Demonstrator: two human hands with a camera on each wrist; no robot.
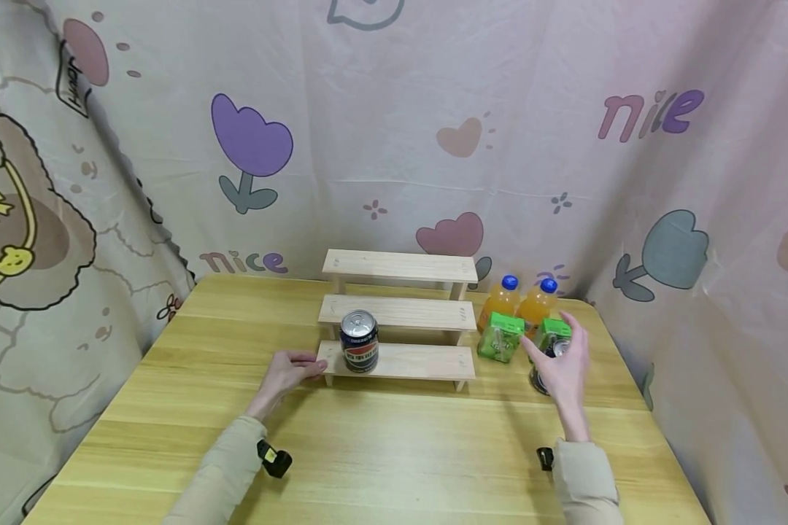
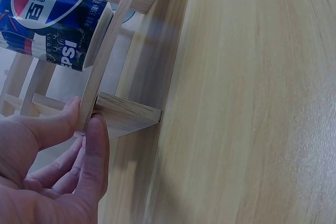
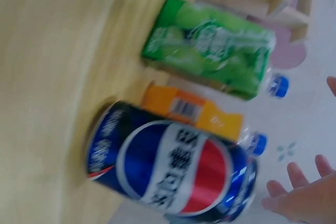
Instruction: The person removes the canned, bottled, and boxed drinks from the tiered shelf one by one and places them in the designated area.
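A three-tier wooden shelf (image 1: 400, 360) stands on the table, with a Pepsi can (image 1: 360, 341) upright near the left of its lowest step. My left hand (image 1: 289, 373) pinches that step's left end between thumb and fingers, as the left wrist view also shows; the can there (image 2: 50, 24) is not touched. Over at the right, my right hand (image 1: 568, 368) hovers by a second Pepsi can (image 3: 173, 166), thumb and fingers spread apart. In the right wrist view the fingers are beyond the can's top and apart from it. My hand partly hides this can in the head view.
Two green juice cartons (image 1: 501, 337) stand right of the shelf, one partly behind my right hand. Behind them are two orange drink bottles (image 1: 503, 297) with blue caps. A patterned curtain (image 1: 368, 146) hangs behind and beside the wooden table (image 1: 381, 452).
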